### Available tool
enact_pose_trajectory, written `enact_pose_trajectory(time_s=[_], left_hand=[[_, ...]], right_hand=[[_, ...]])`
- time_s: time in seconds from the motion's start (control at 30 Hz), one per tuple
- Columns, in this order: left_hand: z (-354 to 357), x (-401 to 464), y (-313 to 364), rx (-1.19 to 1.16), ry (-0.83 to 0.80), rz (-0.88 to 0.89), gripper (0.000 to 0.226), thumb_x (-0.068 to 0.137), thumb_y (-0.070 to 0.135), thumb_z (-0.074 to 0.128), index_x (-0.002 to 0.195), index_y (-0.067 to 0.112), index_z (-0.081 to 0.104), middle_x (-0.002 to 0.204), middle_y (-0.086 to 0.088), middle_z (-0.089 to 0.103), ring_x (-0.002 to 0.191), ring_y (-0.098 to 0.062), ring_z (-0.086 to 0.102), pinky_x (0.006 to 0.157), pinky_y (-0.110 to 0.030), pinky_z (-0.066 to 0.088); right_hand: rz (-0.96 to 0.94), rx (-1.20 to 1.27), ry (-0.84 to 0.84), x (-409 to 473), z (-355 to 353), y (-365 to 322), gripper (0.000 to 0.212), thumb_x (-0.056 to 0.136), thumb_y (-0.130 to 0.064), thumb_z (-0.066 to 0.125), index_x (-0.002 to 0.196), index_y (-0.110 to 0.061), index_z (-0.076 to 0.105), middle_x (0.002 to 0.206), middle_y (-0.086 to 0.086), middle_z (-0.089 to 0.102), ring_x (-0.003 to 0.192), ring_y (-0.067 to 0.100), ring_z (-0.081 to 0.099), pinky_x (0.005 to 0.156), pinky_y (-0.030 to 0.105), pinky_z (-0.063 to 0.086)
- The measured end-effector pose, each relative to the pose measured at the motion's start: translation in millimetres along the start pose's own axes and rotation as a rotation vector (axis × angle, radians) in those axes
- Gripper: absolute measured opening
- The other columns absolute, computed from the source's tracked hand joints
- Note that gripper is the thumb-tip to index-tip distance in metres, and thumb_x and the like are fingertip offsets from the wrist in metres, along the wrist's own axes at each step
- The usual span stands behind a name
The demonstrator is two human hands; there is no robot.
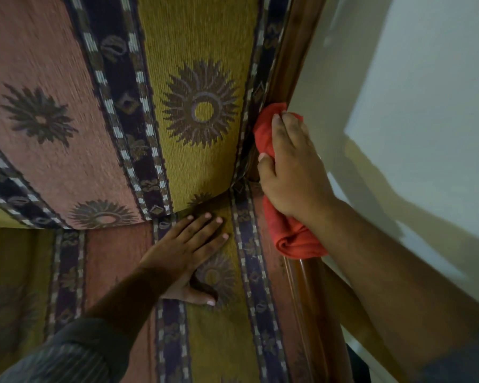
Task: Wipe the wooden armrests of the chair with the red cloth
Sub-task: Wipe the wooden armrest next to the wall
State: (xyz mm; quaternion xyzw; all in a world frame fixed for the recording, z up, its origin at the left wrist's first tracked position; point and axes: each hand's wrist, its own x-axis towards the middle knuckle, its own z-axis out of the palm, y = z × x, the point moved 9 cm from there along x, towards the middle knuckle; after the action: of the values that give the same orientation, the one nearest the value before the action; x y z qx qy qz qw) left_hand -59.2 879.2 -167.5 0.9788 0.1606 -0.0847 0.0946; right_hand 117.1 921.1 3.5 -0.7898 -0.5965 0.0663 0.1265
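Observation:
My right hand [291, 167] grips the bunched red cloth [293, 239] and presses it against the chair's right wooden armrest [304, 288], where the armrest meets the backrest. Red cloth shows above my fingers and below my wrist. The brown wooden frame [291, 45] runs on upward beside the backrest. My left hand [188, 255] lies flat, fingers spread, on the patterned seat cushion [221, 341] and holds nothing.
The upholstered backrest [177, 78] has yellow, pink and dark striped fabric with sunburst motifs. A pale wall [412, 106] stands close along the right side of the armrest, with shadows on it.

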Motion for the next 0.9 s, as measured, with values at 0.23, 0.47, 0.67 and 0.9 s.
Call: enact_pose_trajectory(time_s=[0.23,0.47,0.67,0.9], left_hand=[[4,-1,0,-0.01,-0.011,-0.011,0.124,0.066,0.101,0.03,0.156,0.015,0.028,0.162,-0.016,0.025,0.149,-0.037,0.024,0.119,-0.053,0.012],[7,-1,0,0.001,-0.007,-0.017,0.124,0.067,0.101,0.029,0.157,0.015,0.026,0.163,-0.016,0.022,0.15,-0.037,0.021,0.12,-0.052,0.01],[3,-1,1,0.006,-0.02,-0.019,0.125,0.067,0.101,0.031,0.156,0.015,0.027,0.163,-0.016,0.024,0.149,-0.039,0.024,0.119,-0.053,0.012],[9,0,1,-0.009,-0.012,-0.009,0.125,0.066,0.101,0.031,0.156,0.014,0.028,0.162,-0.017,0.025,0.149,-0.039,0.024,0.12,-0.053,0.012]], right_hand=[[0.094,0.074,0.024,-19,1,7,0.064,0.105,-0.032,0.033,0.157,-0.004,0.009,0.167,0.016,0.008,0.154,0.031,0.004,0.12,0.034,0.003],[-0.169,-0.233,-0.097,0,4,-11,0.069,0.1,-0.032,0.036,0.157,-0.005,0.008,0.167,0.015,0.003,0.155,0.031,-0.002,0.123,0.042,-0.001],[0.021,0.001,-0.042,-12,0,4,0.069,0.102,-0.035,0.037,0.157,-0.004,0.007,0.165,0.02,0.01,0.152,0.035,0.012,0.122,0.039,0.012],[-0.086,-0.256,0.047,-9,-3,-13,0.071,0.098,-0.031,0.034,0.156,-0.002,0.006,0.166,0.022,0.001,0.154,0.038,-0.001,0.125,0.05,0.008]])
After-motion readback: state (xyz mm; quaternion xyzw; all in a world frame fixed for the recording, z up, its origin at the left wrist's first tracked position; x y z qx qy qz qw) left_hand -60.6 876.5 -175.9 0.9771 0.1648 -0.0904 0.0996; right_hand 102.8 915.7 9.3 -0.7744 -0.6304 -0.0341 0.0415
